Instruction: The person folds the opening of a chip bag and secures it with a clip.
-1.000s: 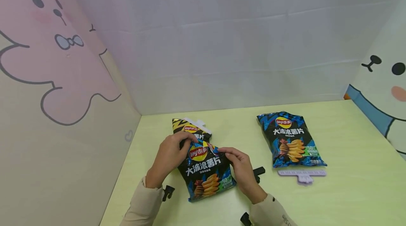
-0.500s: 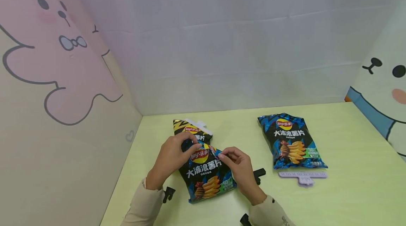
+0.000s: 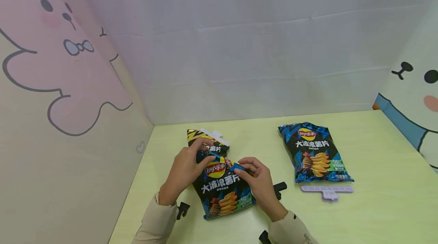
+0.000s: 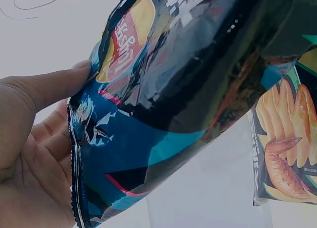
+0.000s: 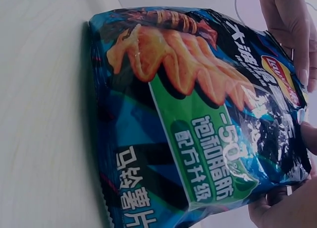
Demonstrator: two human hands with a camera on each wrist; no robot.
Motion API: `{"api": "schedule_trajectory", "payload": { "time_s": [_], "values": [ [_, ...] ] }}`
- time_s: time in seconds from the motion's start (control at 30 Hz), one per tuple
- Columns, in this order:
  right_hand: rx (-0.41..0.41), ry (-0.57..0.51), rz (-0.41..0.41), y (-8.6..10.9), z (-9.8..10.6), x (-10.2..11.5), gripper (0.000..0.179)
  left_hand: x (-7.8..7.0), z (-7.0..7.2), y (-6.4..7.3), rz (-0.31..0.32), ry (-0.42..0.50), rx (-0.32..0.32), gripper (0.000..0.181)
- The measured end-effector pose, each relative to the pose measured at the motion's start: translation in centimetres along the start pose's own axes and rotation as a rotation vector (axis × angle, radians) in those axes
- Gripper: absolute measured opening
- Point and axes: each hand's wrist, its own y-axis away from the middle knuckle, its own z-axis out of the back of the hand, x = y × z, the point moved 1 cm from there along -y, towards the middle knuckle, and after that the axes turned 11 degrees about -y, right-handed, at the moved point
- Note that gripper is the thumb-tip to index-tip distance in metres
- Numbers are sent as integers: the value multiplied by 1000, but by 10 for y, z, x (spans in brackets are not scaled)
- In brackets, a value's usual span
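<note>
A black and blue potato chip bag (image 3: 226, 198) lies tilted on the table, printed side up, between my two hands. My left hand (image 3: 183, 170) holds its upper left edge, thumb on the front; in the left wrist view, fingers lie behind the crimped top edge. My right hand (image 3: 261, 185) pinches the folded upper right corner between thumb and fingers. The right wrist view shows the bag's front (image 5: 198, 114) with both hands at its top end. Behind it lies a yellow and black chip bag (image 3: 195, 136), partly hidden, with a white bag clip (image 3: 215, 136) across its top.
Another black and blue chip bag (image 3: 313, 156) lies at the right on the pale yellow table (image 3: 376, 206). Just in front of it is a lilac bag clip (image 3: 326, 189). Printed walls enclose the table's back and sides.
The left index finger has lifted from the bag's top, while the thumb stays on its front. The right fingers have shifted slightly, and the top right corner is folded further over.
</note>
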Motion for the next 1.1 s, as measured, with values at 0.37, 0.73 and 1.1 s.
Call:
{"api": "schedule_trajectory", "payload": {
  "time_s": [0.37,0.73,1.1],
  "values": [
    [1,33,10,-1,3,-2,27,2,0,0,61,-43,55,27],
    [0,54,-6,1,5,0,24,3,1,1,56,-67,31,23],
    [36,52,29,3,10,-2,24,3,-1,0,4,-75,-5,20]
  ]
}}
